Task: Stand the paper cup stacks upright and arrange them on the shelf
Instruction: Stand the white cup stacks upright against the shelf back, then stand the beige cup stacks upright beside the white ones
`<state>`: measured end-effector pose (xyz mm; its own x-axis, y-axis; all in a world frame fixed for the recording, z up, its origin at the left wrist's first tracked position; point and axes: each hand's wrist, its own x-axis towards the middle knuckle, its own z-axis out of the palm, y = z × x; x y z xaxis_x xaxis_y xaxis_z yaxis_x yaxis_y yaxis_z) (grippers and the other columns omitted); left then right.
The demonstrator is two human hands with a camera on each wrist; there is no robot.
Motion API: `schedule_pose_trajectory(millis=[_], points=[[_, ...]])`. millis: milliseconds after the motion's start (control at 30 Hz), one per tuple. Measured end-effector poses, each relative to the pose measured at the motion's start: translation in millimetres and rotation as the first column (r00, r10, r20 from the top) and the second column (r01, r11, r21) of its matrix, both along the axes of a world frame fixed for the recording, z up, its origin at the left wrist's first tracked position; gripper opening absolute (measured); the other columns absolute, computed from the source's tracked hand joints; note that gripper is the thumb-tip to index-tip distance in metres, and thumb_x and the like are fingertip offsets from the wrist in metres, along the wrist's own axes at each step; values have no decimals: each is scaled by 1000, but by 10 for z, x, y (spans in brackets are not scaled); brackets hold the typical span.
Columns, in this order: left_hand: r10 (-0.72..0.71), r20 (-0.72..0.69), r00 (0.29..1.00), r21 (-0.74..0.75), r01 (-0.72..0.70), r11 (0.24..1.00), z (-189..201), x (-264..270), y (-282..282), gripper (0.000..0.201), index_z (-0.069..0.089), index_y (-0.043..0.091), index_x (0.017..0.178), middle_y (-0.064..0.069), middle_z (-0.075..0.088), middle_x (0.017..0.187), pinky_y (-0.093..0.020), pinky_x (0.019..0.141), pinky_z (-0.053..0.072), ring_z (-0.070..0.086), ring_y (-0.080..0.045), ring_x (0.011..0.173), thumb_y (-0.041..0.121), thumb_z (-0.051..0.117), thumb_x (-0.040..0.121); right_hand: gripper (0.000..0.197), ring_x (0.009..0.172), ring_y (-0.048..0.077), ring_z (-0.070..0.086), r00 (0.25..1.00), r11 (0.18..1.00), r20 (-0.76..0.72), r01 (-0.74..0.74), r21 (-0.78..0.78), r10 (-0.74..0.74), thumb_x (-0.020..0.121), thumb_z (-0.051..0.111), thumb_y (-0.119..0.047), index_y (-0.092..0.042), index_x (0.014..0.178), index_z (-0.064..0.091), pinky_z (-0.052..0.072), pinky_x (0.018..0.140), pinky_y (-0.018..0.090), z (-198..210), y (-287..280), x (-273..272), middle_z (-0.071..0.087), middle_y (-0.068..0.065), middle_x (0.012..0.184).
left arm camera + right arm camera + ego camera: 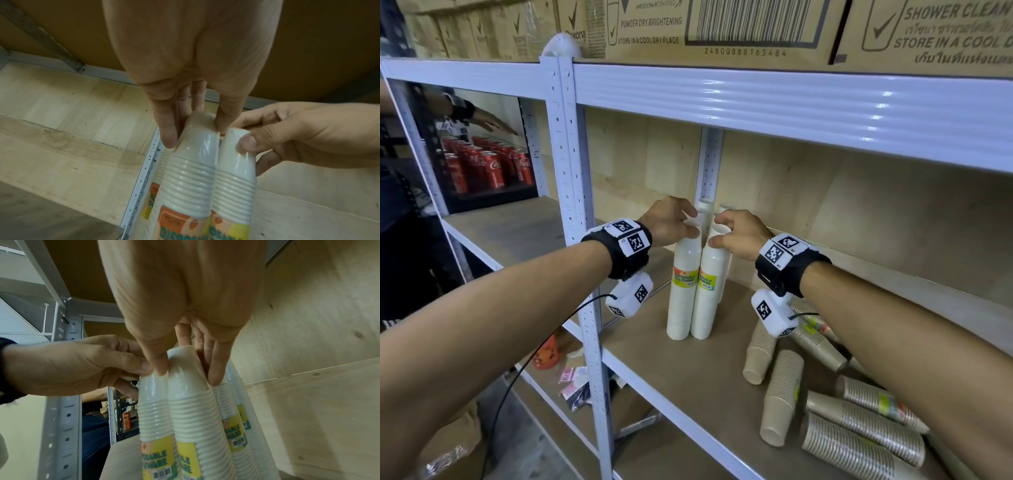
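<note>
Two tall white paper cup stacks in clear wrap stand upright side by side on the shelf board (654,363). My left hand (690,228) pinches the top of the left white stack (683,291), with fingers and thumb curled round its top cup (195,146). My right hand (719,233) grips the top of the right white stack (707,294) in the same way (189,386). More white stacks (706,205) stand upright just behind these two, against the back wall. Several brown cup stacks (859,442) lie on their sides on the shelf at the right.
A white metal post (582,240) stands left of the stacks and the upper shelf beam (791,102) hangs just above my hands. Cardboard boxes (722,31) sit on top. In the bay to the left are red cola cans (489,164) and another person's hand (493,123).
</note>
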<state>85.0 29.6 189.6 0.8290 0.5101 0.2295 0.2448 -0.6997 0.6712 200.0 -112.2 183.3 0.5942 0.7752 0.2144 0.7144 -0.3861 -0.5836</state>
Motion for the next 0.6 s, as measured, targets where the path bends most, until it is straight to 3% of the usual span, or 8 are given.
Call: schedule_pose_trajectory(millis=[67, 133, 233, 333, 467, 600], points=[[1, 7, 1000, 25, -1, 1000, 25, 2, -31, 42, 63, 16, 120, -4, 65, 104, -25, 72, 50, 63, -20, 92, 26, 76, 81, 64, 123, 20, 54, 1000, 1000, -5, -7, 6, 7, 78, 77, -23, -17, 137, 53, 46, 103, 39, 17, -33, -4, 54, 2, 139], [-3, 10, 1000, 84, 2, 996, 86, -4, -77, 45, 61, 19, 122, -2, 64, 106, -24, 75, 47, 61, -19, 94, 31, 75, 82, 67, 118, 20, 57, 1000, 1000, 10, -16, 10, 16, 78, 77, -22, -18, 140, 50, 46, 102, 38, 52, -88, -6, 55, 3, 137], [-27, 27, 999, 145, 23, 989, 251, -5, -147, 51, 58, 22, 126, -1, 62, 111, -31, 85, 52, 61, -20, 99, 38, 75, 81, 61, 99, 16, 57, 996, 1000, 91, -27, 13, 26, 81, 74, -21, -20, 138, 51, 47, 90, 28, 117, -214, -7, 58, 4, 127], [-63, 57, 996, 178, 52, 983, 451, 17, -254, 54, 57, 24, 129, 0, 60, 114, -32, 88, 52, 61, -19, 102, 41, 75, 80, 52, 99, 12, 53, 978, 998, 203, -47, -33, 53, 83, 72, -21, -19, 133, 56, 39, 82, 23, 173, -372, -19, 56, -3, 116], [-159, 99, 982, 134, 145, 980, 555, 96, -485, 49, 60, 25, 125, 0, 59, 109, -35, 90, 53, 63, -19, 99, 38, 75, 80, 40, 108, 21, 60, 944, 991, 317, -51, -126, 89, 82, 71, -23, -15, 120, 64, 50, 89, 33, 154, -615, -71, 63, 5, 117], [-272, 31, 962, 83, 269, 960, 374, 244, -768, 48, 60, 26, 124, 1, 62, 105, -29, 79, 53, 63, -17, 93, 38, 75, 81, 40, 105, 17, 62, 959, 971, 267, -26, -239, 92, 76, 74, -28, -19, 114, 66, 51, 91, 35, -39, -889, -82, 66, 1, 113]])
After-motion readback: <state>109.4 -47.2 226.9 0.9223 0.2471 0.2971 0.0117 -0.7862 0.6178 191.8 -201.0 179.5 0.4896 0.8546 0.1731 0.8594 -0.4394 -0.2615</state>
